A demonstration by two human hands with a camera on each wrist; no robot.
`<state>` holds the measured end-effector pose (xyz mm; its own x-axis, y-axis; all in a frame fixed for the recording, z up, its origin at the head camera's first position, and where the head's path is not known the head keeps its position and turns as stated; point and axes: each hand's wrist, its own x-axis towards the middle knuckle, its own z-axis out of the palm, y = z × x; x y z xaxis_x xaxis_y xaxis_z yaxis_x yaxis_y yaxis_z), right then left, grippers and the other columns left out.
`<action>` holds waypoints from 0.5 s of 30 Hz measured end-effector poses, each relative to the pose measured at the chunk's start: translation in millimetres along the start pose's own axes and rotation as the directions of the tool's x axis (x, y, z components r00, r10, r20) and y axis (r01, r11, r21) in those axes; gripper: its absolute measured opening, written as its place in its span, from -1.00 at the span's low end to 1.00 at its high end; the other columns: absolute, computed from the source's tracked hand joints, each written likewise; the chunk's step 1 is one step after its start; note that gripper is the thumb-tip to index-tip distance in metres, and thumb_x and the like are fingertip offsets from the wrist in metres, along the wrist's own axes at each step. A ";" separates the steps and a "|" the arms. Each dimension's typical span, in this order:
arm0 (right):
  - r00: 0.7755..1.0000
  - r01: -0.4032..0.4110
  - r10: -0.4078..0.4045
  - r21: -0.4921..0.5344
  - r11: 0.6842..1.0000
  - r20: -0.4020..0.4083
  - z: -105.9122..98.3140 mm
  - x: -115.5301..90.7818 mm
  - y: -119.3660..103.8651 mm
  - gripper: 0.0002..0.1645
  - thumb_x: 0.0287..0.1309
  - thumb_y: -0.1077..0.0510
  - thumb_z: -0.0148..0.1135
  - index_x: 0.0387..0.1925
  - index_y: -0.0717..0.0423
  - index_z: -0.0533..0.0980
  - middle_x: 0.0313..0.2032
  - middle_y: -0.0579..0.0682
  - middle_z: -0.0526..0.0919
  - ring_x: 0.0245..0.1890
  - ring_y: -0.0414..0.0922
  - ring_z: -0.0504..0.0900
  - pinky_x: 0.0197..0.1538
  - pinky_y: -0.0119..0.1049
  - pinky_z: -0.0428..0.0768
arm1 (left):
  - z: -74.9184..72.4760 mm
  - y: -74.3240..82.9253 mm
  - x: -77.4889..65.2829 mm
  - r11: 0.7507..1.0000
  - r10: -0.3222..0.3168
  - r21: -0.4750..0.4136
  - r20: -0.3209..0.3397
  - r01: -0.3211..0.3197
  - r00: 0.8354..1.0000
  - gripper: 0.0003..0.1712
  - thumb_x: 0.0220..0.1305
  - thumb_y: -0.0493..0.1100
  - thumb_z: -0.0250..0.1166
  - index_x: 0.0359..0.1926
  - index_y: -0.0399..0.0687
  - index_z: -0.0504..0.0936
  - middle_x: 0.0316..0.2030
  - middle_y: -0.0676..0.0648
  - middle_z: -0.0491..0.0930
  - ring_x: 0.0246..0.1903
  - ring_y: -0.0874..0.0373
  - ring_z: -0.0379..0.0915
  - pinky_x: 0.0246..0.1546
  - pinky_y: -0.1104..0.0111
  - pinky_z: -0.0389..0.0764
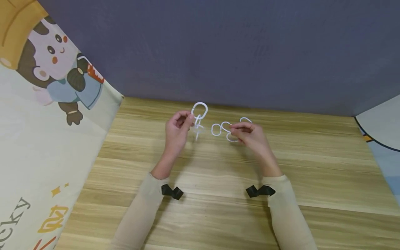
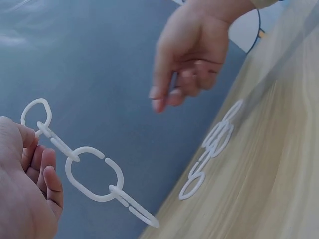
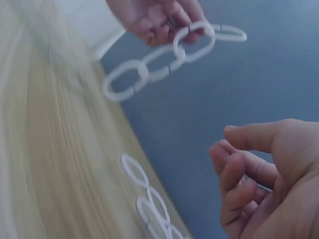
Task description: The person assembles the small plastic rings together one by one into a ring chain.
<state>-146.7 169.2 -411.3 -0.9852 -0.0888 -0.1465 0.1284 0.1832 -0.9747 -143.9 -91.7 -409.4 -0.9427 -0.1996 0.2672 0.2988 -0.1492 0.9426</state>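
1. Far left: printed panel [image 1: 22, 132] borders the tabletop [image 1: 200, 222]; that side edge runs well apart from the left hand [image 1: 177, 131], with wood grain between.
2. Left hand: raised, thumb and fingers pinching a white chain [image 2: 74, 155] close to where its top two links join. Dark wall [image 1: 218, 52] and the table's far edge lie just beyond this hand.
3. Chain: four links, hanging from the fingertips on the hand's inner side, toward the tabletop. Cannot tell whether the lowest link touches wood.
4. Between hands: an open gap. White loose links [image 2: 215, 138] lie flat on the table there, clustered below and just inside the right hand [image 1: 252, 137]; one shows beyond its knuckles.
5. Right hand: raised over the links, released; fingers loosely bent, thumb tip apart from index.
6. Outward of right hand: wide stretch of wood before the right-hand edge. Nearer the wearer, wood runs on between both forearms.
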 end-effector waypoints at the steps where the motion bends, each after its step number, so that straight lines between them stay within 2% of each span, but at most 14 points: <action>1: 1.000 -0.011 0.011 -0.017 1.000 -0.008 -2.4 1.1 1.9 -0.63 0.46 0.26 0.45 0.12 0.49 0.66 -0.34 -0.23 0.75 -0.41 -0.24 0.61 -0.36 -0.43 0.61 | -1.2 -0.2 1.1 1.000 0.004 0.000 -0.004 -0.004 1.000 -0.85 0.48 -0.49 0.33 -0.08 -0.64 0.62 -0.34 0.17 0.68 -0.40 0.34 0.58 -0.32 0.54 0.57; 5: 0.999 -0.002 -0.003 -0.109 0.994 -0.051 -11.7 5.7 11.7 -0.67 0.43 0.26 0.47 0.06 0.45 0.71 -0.30 -0.19 0.76 -0.35 -0.26 0.60 -0.33 -0.46 0.58 | -5.4 -0.2 4.7 1.000 0.004 0.014 -0.012 -0.004 1.000 -0.84 0.49 -0.50 0.33 -0.05 -0.64 0.62 -0.33 0.17 0.68 -0.40 0.34 0.59 -0.31 0.52 0.58; 10: 0.992 0.057 -0.080 -0.216 0.975 -0.100 -19.5 11.1 25.7 -0.75 0.39 0.31 0.48 0.00 0.41 0.76 -0.14 0.07 0.85 -0.31 -0.31 0.58 -0.26 -0.51 0.54 | -9.9 2.1 8.0 0.999 -0.027 0.032 -0.027 0.028 0.999 -0.94 0.51 -0.48 0.33 -0.09 -0.47 0.68 -0.32 0.14 0.72 -0.40 0.33 0.60 -0.31 0.51 0.60; 12: 0.987 0.088 -0.120 -0.260 0.962 -0.107 -20.8 13.2 31.6 -0.80 0.36 0.34 0.48 -0.05 0.40 0.77 -0.15 0.17 0.84 -0.33 -0.30 0.56 -0.27 -0.51 0.52 | -11.5 3.6 9.4 0.999 -0.031 0.027 -0.033 0.032 0.999 -0.97 0.51 -0.49 0.32 -0.11 -0.43 0.68 -0.30 0.12 0.72 -0.40 0.31 0.60 -0.28 0.50 0.64; 15: 0.975 0.146 -0.193 -0.343 0.928 -0.108 -21.4 16.7 41.2 -0.85 0.30 0.37 0.50 -0.12 0.37 0.80 -0.27 0.19 0.82 -0.38 -0.31 0.53 -0.28 -0.51 0.48 | -14.3 5.0 11.8 1.000 -0.018 0.024 -0.040 0.019 0.999 -0.93 0.51 -0.52 0.30 -0.13 -0.37 0.67 -0.27 0.03 0.74 -0.39 0.27 0.61 -0.22 0.49 0.69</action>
<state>-160.3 196.2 -450.3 -0.9978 -0.0158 0.0640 -0.0635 0.4924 -0.8681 -151.4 -108.7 -404.4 -0.9414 -0.2353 0.2417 0.2770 -0.1300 0.9520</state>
